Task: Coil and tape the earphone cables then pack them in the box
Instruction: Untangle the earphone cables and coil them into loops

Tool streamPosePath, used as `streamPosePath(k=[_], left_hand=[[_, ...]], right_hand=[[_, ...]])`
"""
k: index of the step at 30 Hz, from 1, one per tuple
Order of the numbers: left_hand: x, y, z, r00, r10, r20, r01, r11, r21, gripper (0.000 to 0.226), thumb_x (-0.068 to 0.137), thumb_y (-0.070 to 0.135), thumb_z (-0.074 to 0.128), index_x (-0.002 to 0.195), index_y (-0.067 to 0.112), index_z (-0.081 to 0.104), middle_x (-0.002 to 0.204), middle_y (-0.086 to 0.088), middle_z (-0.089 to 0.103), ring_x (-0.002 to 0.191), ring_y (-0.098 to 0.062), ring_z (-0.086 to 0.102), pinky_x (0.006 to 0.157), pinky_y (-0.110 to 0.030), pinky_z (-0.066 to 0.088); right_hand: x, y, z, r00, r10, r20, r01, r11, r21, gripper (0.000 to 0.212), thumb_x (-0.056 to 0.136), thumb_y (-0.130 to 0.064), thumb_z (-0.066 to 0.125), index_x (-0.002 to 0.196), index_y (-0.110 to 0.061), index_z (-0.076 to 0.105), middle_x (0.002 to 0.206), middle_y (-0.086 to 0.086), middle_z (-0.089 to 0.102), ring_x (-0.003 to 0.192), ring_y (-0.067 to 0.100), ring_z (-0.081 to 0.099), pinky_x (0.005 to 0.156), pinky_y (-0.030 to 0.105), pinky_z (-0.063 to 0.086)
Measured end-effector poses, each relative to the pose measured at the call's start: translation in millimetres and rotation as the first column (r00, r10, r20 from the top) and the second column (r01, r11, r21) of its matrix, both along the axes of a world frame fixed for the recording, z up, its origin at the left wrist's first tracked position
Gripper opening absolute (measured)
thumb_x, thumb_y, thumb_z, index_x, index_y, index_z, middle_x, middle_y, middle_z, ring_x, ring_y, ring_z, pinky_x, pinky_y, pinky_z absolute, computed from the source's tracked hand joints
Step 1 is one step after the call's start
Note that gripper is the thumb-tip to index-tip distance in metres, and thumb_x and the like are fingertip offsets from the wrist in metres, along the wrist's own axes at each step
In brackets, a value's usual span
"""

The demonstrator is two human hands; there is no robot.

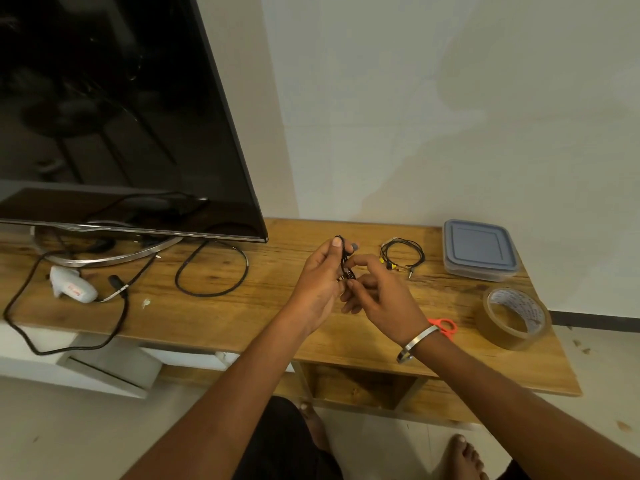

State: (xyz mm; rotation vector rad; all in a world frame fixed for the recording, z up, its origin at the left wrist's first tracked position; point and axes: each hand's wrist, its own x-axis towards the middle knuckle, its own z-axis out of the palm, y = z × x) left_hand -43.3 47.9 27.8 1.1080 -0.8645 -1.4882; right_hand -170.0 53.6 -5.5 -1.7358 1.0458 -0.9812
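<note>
My left hand (320,282) holds a black earphone cable (344,261) above the wooden table (242,317), with thumb and fingers curled round its loops. My right hand (379,299) pinches the lower part of the same cable close against the left hand. A second black earphone cable (402,255), coiled with yellow marks, lies on the table to the right of my hands. The clear plastic box with a blue-grey lid (479,249) stands shut at the table's far right. A roll of brown tape (512,318) stands near the right front edge.
Orange-handled scissors (446,328) lie partly hidden behind my right wrist. A large dark TV (121,116) on a metal stand fills the left. Black cables (211,268) and a white device (71,287) lie beneath it. A white wall rises behind the table.
</note>
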Motion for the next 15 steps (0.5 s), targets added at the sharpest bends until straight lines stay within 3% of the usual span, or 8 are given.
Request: streamPosePath(k=[2,5,11,13,15], left_hand=[[-0.4,-0.1,0.2,1.000,0.007,0.001,-0.007,1.000,0.006,0.031,0.104,0.031,0.038,0.084,0.017,0.057,0.112,-0.007,0.065,0.073,-0.018,0.051,0.058,-0.030,0.033],[-1.9,-1.0,0.1,1.000,0.022,-0.007,-0.022,1.000,0.006,0.031,0.104,0.031,0.039,0.084,0.017,0.057,0.114,-0.008,0.065,0.073,-0.017,0.050,0.059,-0.030,0.032],[-1.5,-5.9,-4.3,0.996,0.080,-0.036,-0.079,0.997,0.022,0.029,0.104,0.030,0.039,0.085,0.017,0.058,0.118,-0.008,0.062,0.113,-0.031,0.055,0.076,-0.035,0.048],[-1.0,-8.2,-5.7,0.995,0.094,-0.029,-0.093,0.995,0.029,0.030,0.104,0.031,0.039,0.085,0.019,0.059,0.118,-0.006,0.063,0.126,-0.034,0.053,0.085,-0.037,0.050],[-2.3,-9.9,-7.8,0.994,0.106,-0.001,-0.106,0.994,0.021,0.031,0.104,0.032,0.040,0.083,0.020,0.060,0.117,-0.004,0.063,0.127,-0.035,0.052,0.086,-0.039,0.049]], right_hand=[[0.9,-0.4,-1.6,1.000,-0.008,-0.008,0.008,1.000,-0.004,0.023,0.094,-0.009,0.051,0.105,-0.029,0.047,0.074,0.008,0.069,0.061,0.018,0.070,0.059,0.038,0.059],[1.0,-1.8,-4.2,0.999,-0.035,0.000,0.035,0.999,0.017,0.012,0.095,-0.008,0.051,0.105,-0.013,0.046,0.074,0.009,0.069,0.061,0.018,0.070,0.060,0.038,0.059],[0.4,-1.0,-6.4,0.998,-0.059,0.014,0.059,0.998,0.039,0.006,0.095,-0.009,0.051,0.098,-0.012,0.047,0.074,0.006,0.070,0.060,0.018,0.069,0.055,0.035,0.057],[-1.0,-0.5,-7.2,0.997,-0.070,-0.028,0.069,0.997,-0.018,0.006,0.092,-0.010,0.055,0.095,-0.015,0.053,0.074,0.002,0.070,0.060,0.013,0.067,0.054,0.028,0.054],[-1.9,-1.9,-8.7,0.988,-0.104,-0.111,0.089,0.987,-0.135,0.010,0.087,-0.011,0.063,0.088,-0.021,0.061,0.075,-0.006,0.068,0.065,0.005,0.062,0.058,0.014,0.046]])
